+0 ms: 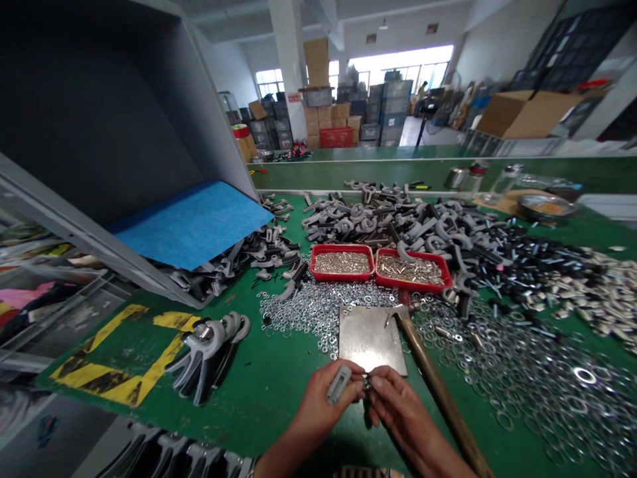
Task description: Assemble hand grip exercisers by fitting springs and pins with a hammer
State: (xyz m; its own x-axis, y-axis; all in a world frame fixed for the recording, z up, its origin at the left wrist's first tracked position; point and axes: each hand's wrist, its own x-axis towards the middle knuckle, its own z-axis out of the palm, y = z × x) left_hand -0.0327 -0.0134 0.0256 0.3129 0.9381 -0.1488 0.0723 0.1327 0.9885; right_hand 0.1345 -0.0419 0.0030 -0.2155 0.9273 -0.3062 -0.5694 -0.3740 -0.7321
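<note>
My left hand [321,397] is closed around a grey plastic part [339,385] with a slot along its end. My right hand [398,399] pinches a small dark metal piece [367,383], and the fingertips of both hands meet there. The fingers hide most of that piece, so its kind is unclear. Just beyond the hands lies a flat square metal plate [371,335]. A claw hammer [430,372] rests beside the plate, its head on the plate's far right corner and its wooden handle running toward me past my right hand.
Two red trays [343,278] [413,287] hold small metal pins. Loose nuts [298,309] and metal rings [527,372] spread around the plate. Grey clamp parts [378,219] are heaped behind. At left, several assembled clamps [204,355] lie near yellow tape and a large tilted bin [199,86].
</note>
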